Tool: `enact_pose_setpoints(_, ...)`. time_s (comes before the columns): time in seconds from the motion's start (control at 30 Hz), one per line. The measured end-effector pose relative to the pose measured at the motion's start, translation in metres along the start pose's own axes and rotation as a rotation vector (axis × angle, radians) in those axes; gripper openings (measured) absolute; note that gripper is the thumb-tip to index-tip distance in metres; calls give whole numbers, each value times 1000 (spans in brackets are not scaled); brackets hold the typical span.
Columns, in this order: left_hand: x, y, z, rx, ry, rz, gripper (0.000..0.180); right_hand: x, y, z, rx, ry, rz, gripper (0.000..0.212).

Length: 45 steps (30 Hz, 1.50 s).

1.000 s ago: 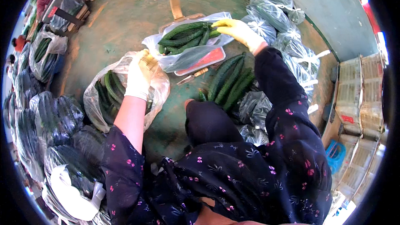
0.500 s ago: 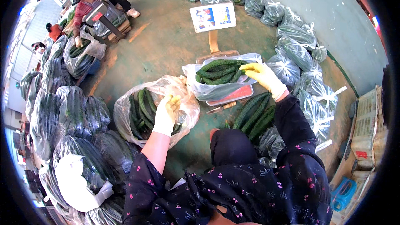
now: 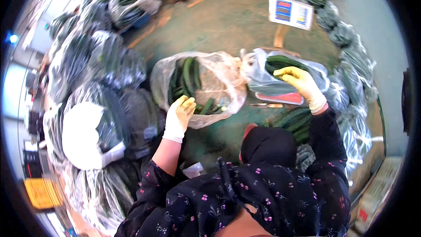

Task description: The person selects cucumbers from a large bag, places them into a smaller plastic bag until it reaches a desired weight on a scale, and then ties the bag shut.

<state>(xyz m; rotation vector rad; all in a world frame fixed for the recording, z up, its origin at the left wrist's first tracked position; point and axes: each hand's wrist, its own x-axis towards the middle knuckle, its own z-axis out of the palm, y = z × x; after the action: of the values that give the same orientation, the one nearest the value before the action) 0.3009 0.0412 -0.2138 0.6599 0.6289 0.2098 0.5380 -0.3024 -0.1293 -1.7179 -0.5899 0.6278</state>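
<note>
Scale (image 3: 283, 99) mostly hidden: small bag (image 3: 265, 82) sits on it, only pan's near edge & display showing. R hand (image 3: 303, 84) blocks part of cukes (image 3: 284, 61) inside; fingers apart, curved, contact unclear. L of scale: big bag (image 3: 226, 79), its cukes (image 3: 189, 75) blurred, count unclear; L hand (image 3: 179, 113) at near rim, fingers half-curled, can't tell if gripping. Near side of scale: 1 knife (image 3: 267, 105), then loose cukes (image 3: 294, 122), partly hidden. Hands: 2; scale: 1.
</note>
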Motion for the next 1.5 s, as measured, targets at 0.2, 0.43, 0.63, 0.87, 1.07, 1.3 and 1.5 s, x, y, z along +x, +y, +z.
enact_pose_setpoints(0.2, -51, 38, -60, -112, 193, 242, 36, 64, 2, 94, -267, -408, -172, 22)
enact_pose_setpoints(0.43, -57, 45, -82, -118, 262, 278, 35, 151, 106, 212, -458, -620, -80, 30)
enact_pose_setpoints(0.63, -47, 37, -48, 23, 199, 205, 38, 197, 173, 296, -745, -498, 133, 25)
enact_pose_setpoints(0.87, -58, 51, -32, 13, 132, 161, 59, 230, 215, 362, -1087, -484, 157, 25)
enact_pose_setpoints(1.07, -57, 50, -27, 5, 115, 121, 60, 238, 250, 356, -1093, -402, 224, 20)
enact_pose_setpoints(1.3, -58, 27, -47, 16, 71, 46, 47, 192, 132, 305, -42, -483, 214, 15)
enact_pose_setpoints(1.5, -38, 1, -44, -199, -26, -429, 65, 106, 41, 271, 421, -616, 297, 16)
